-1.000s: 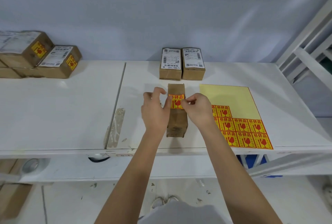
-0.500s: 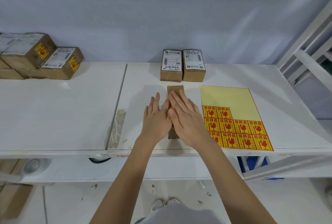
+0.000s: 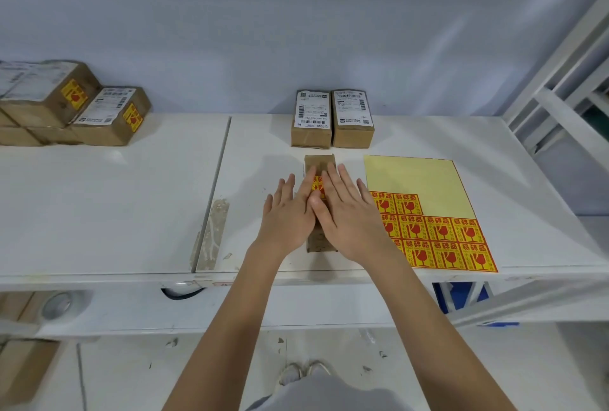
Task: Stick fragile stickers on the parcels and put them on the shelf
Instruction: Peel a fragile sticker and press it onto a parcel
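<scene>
A: What is different from a second ago?

B: Then both hands pinched the fragile sticker [image 3: 317,187] by its edges over the parcel [image 3: 320,166]. Now the left hand [image 3: 287,216] and right hand [image 3: 346,217] lie flat on the parcel at centre frame, fingers [image 3: 333,179] straight and spread, gripping nothing. Against half a second ago they have parted slightly, so a strip of the red and yellow sticker shows between them.

A: So it is stuck?

B: I judge it is down and being smoothed. How well its edges hold I cannot tell; the hands cover most of it.

A: Where does that leave the job?

B: This parcel looks about ready for the shelf. Two unstickered parcels [image 3: 332,118] wait at the back of the counter [image 3: 494,153], just above the hands. The sticker sheet [image 3: 435,229] lies right of centre with plenty left. The stickered parcels [image 3: 74,107] sit at the upper left.
</scene>
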Action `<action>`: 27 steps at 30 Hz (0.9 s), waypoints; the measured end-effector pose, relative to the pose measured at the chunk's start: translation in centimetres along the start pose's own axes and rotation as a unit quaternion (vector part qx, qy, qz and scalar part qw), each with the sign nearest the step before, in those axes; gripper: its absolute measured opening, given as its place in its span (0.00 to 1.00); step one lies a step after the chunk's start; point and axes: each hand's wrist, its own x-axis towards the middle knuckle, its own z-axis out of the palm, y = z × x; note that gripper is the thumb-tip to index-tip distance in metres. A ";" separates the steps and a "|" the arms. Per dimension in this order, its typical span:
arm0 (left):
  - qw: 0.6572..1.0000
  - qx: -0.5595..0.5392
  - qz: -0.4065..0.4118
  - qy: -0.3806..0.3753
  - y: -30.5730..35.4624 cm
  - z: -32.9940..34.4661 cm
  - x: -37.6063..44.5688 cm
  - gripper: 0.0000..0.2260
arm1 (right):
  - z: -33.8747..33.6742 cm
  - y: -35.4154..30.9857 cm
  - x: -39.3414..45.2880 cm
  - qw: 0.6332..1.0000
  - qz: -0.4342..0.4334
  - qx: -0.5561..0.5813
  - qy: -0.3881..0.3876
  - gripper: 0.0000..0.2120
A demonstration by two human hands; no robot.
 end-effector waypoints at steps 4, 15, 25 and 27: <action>0.999 0.013 0.009 0.041 0.1 -0.1 0.1 0.22 | 0.2 0.6 -0.5 1.000 0.022 0.004 0.008 0.27; 0.980 0.088 0.135 0.115 -0.8 0.8 -0.3 0.33 | 0.7 0.6 -0.4 0.999 0.019 0.045 0.016 0.28; 0.986 -0.117 0.068 0.093 0.4 0.4 -1.0 0.24 | 0.7 1.1 -0.8 0.992 0.020 0.111 0.055 0.28; 0.971 -0.210 0.000 0.118 1.3 -0.3 -0.6 0.25 | 0.6 1.3 -0.9 0.990 0.031 0.132 0.048 0.28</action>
